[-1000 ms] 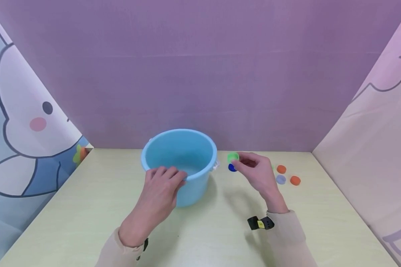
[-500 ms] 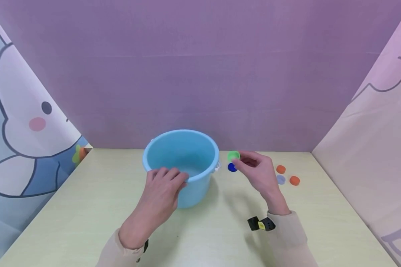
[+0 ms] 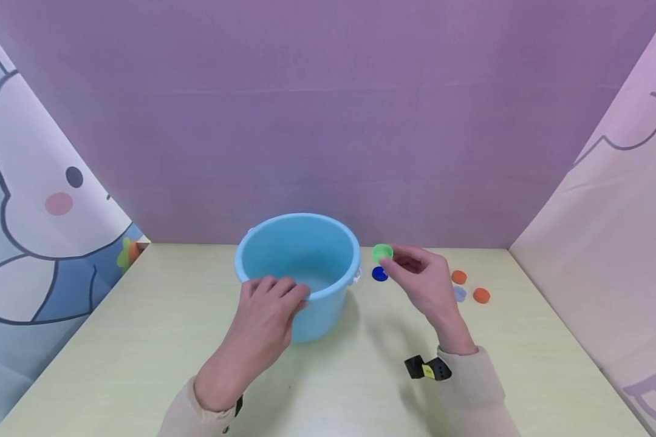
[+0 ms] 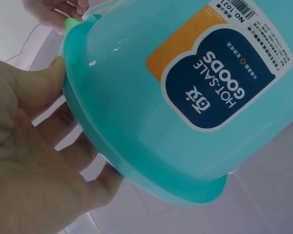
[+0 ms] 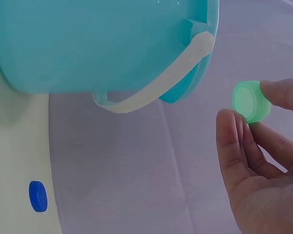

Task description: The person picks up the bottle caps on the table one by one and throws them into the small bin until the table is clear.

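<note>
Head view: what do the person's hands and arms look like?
The left hand and right hand are ungloved. The sleeves are pale beige. A black strap with a yellow patch shows by the right cuff; a smaller black piece by the left.

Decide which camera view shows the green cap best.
The right wrist view: the green cap appears largest there, pinched by the right hand. The head view shows it smaller; the left wrist view, only a sliver past the bucket.

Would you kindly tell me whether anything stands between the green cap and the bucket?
Nothing visible stands between the green cap and the bucket; the left hand grips its near rim, off that line.
</note>
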`<action>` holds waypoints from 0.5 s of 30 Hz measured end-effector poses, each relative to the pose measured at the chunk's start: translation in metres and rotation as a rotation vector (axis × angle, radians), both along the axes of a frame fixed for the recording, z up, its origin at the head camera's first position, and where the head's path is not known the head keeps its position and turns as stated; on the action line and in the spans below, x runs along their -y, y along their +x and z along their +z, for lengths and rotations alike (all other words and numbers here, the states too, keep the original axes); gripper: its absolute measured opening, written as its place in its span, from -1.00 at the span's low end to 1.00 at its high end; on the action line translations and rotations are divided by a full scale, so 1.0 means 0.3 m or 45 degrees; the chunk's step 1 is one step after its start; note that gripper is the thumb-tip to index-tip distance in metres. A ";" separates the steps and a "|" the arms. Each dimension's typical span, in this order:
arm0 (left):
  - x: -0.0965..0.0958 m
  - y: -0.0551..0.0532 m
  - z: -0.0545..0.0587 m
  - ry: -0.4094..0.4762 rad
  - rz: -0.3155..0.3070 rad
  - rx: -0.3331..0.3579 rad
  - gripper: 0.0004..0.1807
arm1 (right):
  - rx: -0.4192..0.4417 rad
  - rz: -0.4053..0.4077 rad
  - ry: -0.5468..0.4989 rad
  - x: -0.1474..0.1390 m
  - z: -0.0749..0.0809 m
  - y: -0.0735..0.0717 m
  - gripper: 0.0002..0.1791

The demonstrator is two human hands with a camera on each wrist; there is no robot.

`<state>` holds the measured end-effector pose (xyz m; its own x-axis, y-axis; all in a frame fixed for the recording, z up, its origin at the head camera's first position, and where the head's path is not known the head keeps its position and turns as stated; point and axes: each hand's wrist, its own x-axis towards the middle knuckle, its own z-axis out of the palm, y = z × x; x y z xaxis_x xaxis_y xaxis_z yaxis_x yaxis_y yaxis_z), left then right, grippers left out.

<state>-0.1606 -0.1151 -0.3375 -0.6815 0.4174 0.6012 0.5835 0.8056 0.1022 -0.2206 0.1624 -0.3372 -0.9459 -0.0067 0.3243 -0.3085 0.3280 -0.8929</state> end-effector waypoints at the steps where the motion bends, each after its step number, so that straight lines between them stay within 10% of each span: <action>1: -0.001 0.000 0.000 0.001 -0.003 -0.001 -0.74 | -0.002 0.001 -0.003 0.001 0.002 0.002 -0.59; 15: -0.006 0.004 -0.002 0.002 -0.044 -0.006 -0.73 | -0.051 0.013 -0.030 0.007 0.020 0.020 -0.60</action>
